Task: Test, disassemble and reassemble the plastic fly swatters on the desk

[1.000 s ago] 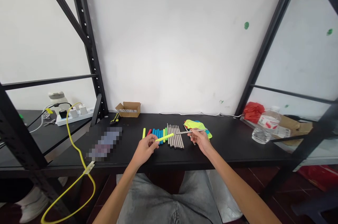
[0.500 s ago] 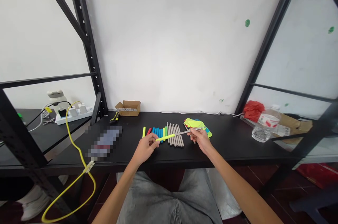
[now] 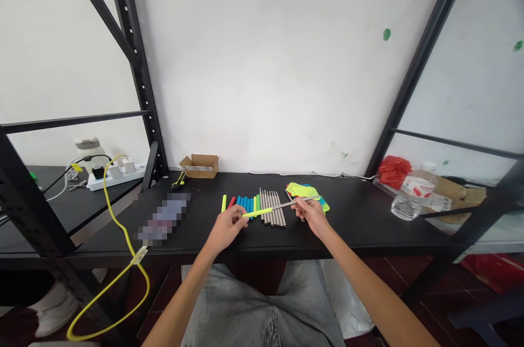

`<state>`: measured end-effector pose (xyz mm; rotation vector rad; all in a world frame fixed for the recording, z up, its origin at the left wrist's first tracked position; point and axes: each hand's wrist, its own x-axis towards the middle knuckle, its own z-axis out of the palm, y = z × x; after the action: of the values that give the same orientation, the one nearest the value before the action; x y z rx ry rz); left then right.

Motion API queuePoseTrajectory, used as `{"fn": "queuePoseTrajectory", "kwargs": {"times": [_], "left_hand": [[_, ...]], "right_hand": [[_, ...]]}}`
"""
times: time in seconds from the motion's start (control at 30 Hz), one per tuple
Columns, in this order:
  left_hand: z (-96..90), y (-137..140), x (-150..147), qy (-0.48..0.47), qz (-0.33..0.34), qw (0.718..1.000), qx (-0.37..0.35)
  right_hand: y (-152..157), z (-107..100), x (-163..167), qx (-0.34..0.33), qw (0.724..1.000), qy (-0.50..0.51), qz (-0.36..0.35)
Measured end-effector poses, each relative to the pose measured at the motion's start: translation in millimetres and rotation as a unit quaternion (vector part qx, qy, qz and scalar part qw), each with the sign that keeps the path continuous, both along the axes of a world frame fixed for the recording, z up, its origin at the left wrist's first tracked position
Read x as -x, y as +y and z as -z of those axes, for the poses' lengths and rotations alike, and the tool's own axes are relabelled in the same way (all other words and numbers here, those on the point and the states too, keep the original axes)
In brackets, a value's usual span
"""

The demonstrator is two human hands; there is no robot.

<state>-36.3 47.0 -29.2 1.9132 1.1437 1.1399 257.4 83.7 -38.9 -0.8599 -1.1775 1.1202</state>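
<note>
- Your left hand point(image 3: 226, 227) is pinching a yellow tube point(image 3: 257, 213) near its left end, with the fingers closed narrowly around it.
- Your right hand point(image 3: 313, 217) is gripping a thin metal rod point(image 3: 283, 205) between thumb and fingers, and the rod is pointing left at the tube.
- Tube and rod are meeting end to end above the table point(image 3: 360, 227), in front of you; how deep the rod is sitting inside, if at all, you cannot tell from here.
- So this pair is looking lined up, perhaps partly joined.
- The blue tubes point(image 3: 244, 204), red tube point(image 3: 231, 202) and green tube point(image 3: 258, 202) are lying loose, just left of the row of rods point(image 3: 275, 210); no joined pair is showing there.
- Flat coloured pieces point(image 3: 303, 191) are lying piled beyond your right hand, seemingly unattached.
</note>
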Motion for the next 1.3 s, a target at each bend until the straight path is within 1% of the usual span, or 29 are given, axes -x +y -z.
{"fn": "queuePoseTrajectory", "kwargs": {"times": [0.43,0.8,0.97,1.13,1.3], "left_hand": [[-5.8,-4.6,-2.4,0.036,0.002,0.999,-0.007],[-5.3,-4.5,-1.7,0.064,-0.01,0.998,-0.018],[-2.0,-0.8,-0.6,0.03,-0.005,1.0,-0.006],[-3.5,0.7,1.1,-0.028,-0.002,1.0,0.009],[-4.9,0.3,2.6,-0.081,-0.001,0.996,0.032]], "right_hand": [[0.2,2.4,0.1,-0.011,1.0,-0.023,-0.013],[-0.5,2.6,0.6,-0.021,0.999,-0.031,-0.03],[0.8,1.4,-0.5,-0.014,1.0,0.007,-0.02],[2.9,-0.2,-3.8,-0.001,0.999,0.053,0.007],[5.8,2.3,-5.6,0.001,0.998,0.056,0.013]]}}
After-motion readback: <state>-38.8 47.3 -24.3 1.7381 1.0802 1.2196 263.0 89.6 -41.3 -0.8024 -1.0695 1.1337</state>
